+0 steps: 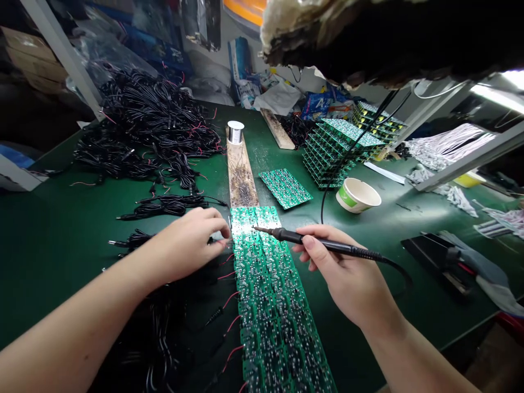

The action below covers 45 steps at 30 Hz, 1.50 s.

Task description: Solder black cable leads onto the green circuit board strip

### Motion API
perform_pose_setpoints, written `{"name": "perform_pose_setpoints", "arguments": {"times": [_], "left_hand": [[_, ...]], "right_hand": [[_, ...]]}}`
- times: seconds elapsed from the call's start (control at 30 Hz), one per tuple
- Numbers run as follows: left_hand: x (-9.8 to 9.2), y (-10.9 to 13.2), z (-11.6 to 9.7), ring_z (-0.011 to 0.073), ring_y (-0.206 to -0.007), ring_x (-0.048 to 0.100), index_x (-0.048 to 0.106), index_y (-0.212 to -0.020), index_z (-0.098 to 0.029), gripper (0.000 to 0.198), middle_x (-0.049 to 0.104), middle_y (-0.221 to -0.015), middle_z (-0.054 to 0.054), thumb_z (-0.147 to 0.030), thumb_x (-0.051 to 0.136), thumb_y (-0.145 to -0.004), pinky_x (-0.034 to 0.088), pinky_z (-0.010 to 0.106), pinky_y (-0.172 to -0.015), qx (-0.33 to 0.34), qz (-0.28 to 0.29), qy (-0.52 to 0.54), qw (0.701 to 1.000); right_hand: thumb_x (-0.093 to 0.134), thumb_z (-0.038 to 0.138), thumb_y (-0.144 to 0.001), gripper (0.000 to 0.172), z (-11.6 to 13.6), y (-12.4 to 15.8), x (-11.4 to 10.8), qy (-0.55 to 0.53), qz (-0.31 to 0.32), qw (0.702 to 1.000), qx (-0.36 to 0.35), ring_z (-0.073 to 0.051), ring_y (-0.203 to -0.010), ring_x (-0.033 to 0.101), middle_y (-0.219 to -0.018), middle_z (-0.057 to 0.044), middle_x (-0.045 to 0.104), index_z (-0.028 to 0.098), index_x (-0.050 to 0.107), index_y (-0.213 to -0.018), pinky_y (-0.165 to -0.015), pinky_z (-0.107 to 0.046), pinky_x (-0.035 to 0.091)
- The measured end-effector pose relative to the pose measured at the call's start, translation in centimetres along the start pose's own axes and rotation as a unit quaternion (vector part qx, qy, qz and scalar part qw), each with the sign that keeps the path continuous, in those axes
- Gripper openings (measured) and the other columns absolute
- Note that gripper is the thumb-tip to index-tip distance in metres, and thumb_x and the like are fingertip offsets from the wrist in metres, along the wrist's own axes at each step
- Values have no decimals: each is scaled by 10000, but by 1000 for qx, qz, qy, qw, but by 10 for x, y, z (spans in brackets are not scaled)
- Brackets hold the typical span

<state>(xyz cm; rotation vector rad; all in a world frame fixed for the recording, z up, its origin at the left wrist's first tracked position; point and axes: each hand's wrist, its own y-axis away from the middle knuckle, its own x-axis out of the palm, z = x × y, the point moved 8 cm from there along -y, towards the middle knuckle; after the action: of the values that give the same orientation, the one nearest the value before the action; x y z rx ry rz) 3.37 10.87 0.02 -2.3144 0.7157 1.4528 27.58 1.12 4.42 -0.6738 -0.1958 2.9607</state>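
On the far left of my bench, a big heap of black cables (151, 120) sits on the green mat (53, 273), probably there so I can grab from it without stretching. A smaller bundle of black cable (170, 206) lies closer in. My left hand (186, 244) is curled at the near end of the board, fingertips right at its edge. It looks like a pinch on a wire end, but honestly my fingers hide it, so I can't tell whether anything's in there.

Next to that is the long strip of green circuit boards (266, 305), its long axis running straight away from me toward a wooden plank (241, 174) with a solder spool (236, 132) at the far end. Red-and-black wires (231, 297) fan off its left edge.

My right hand (341, 273) is closed around the soldering iron (315, 243), pen-style for tip control. It lies almost crosswise, tip pointing left at the strip, cord trailing off right. Beyond it are a loose board (285, 188), a paper cup (358, 195), and stacked boards (339, 147).
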Motion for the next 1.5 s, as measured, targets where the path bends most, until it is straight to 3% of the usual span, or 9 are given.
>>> {"name": "perform_pose_setpoints", "arguments": {"times": [0.17, 0.27, 0.4, 0.73, 0.97, 1.27, 1.5], "left_hand": [[1, -18, 28, 231, -867, 711, 766, -917, -266, 287, 797, -933, 2, -504, 613, -869, 524, 334, -790, -91, 51, 126, 987], [11, -18, 39, 239, -990, 738, 781, -1004, -285, 316, 820, -1051, -9, -533, 627, -882, 541, 324, -879, -113, 39, 174, 977], [18, -13, 46, 248, -1092, 724, 779, -1060, -307, 351, 814, -1152, -15, -551, 549, -954, 515, 344, -959, -113, 20, 162, 980], [18, -16, 38, 253, -965, 708, 729, -999, -282, 283, 806, -1059, 1, -457, 509, -963, 464, 350, -779, -130, -16, 58, 990], [17, -16, 29, 244, -913, 702, 725, -974, -276, 289, 799, -1024, 19, -450, 494, -973, 428, 335, -714, -98, -21, 21, 995], [18, -16, 28, 236, -878, 692, 716, -954, -271, 273, 789, -990, 17, -435, 499, -970, 414, 334, -699, -96, -19, 13, 995], [16, -16, 27, 236, -859, 689, 712, -941, -269, 278, 791, -976, 25, -438, 493, -968, 407, 332, -688, -92, -19, 19, 995]], "right_hand": [[654, 473, -1058, 252, 1, -21, 8, -16, -7, 1000, -9, -165, -797, 717, -941, -26, 787, 266, 765, -1149, -629, -284, 577], [638, 483, -1062, 267, 1, -28, 13, -10, 7, 1000, -8, -167, -794, 710, -948, -28, 778, 263, 760, -1148, -592, -286, 550], [649, 486, -1056, 261, -2, -26, 12, -8, 2, 1000, -4, -168, -790, 709, -937, -22, 778, 272, 767, -1149, -625, -296, 570], [653, 477, -1042, 265, -6, -26, 34, -21, 42, 999, 26, -179, -786, 710, -939, -30, 788, 270, 770, -1160, -580, -304, 520], [656, 468, -1038, 261, -5, -32, 41, -32, 38, 998, 30, -175, -785, 702, -928, -23, 781, 257, 764, -1145, -654, -329, 563], [653, 461, -1037, 254, -3, -33, 44, -22, 44, 998, 38, -164, -783, 697, -927, -10, 771, 255, 764, -1136, -655, -316, 543], [624, 442, -1058, 230, 11, -34, 47, 24, 71, 997, 0, -170, -814, 701, -948, -7, 768, 274, 772, -1112, -687, -329, 542]]}}
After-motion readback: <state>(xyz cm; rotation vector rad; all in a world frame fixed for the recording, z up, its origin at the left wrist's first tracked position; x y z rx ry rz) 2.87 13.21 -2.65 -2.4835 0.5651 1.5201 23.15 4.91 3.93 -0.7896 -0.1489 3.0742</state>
